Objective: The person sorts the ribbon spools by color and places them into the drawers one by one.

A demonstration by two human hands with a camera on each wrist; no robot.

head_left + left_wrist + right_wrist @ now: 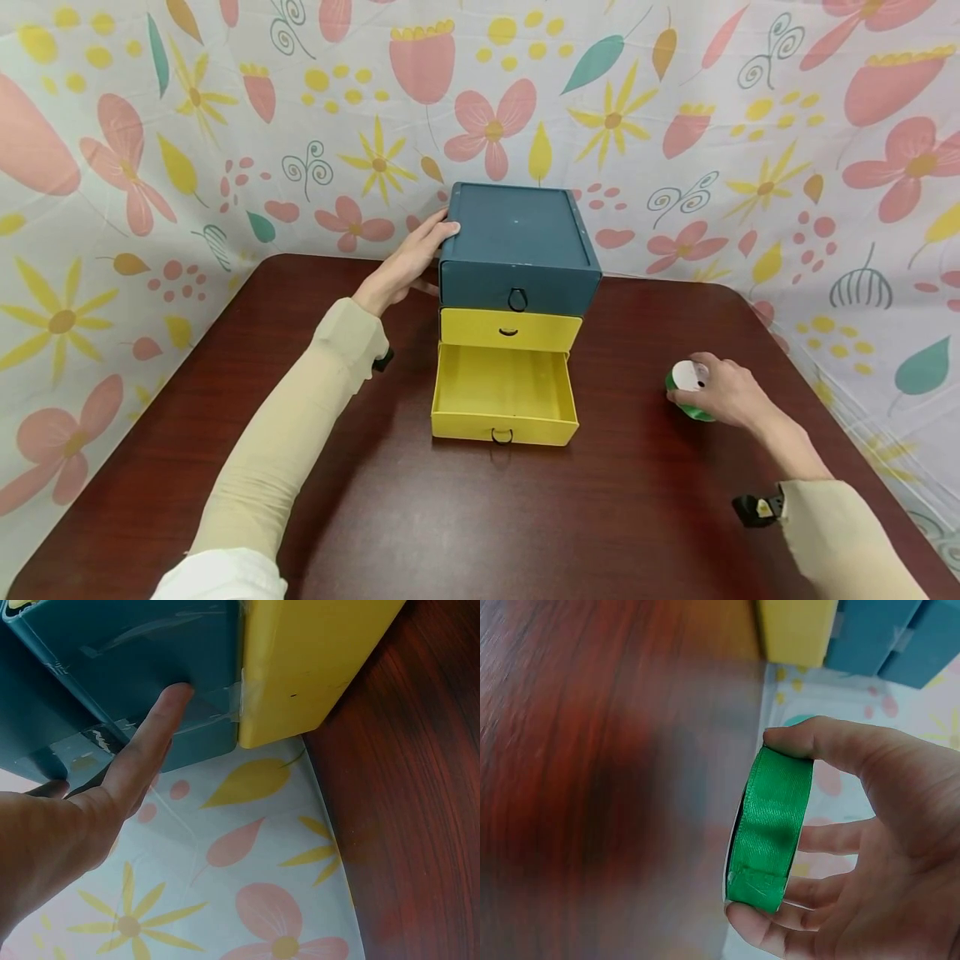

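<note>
A small drawer unit stands on the table, with a blue top section (517, 225) and yellow drawers below. Its lowest yellow drawer (498, 379) is pulled out and has nothing in it. Against the unit's left side lies my left hand (411, 258), thumb at the top edge. One straight finger (154, 731) touches the blue wall in the left wrist view. To the right of the unit, my right hand (729, 392) grips a spool of green ribbon (771, 825) by its rim, between thumb and fingers. The spool's white face (686, 375) shows in the head view.
A dark red-brown wooden table (480, 517) carries the unit. Behind it hangs a white cloth (247, 50) with flowers and leaves printed on it. The middle yellow drawer (512, 330) is closed, with a small dark pull loop.
</note>
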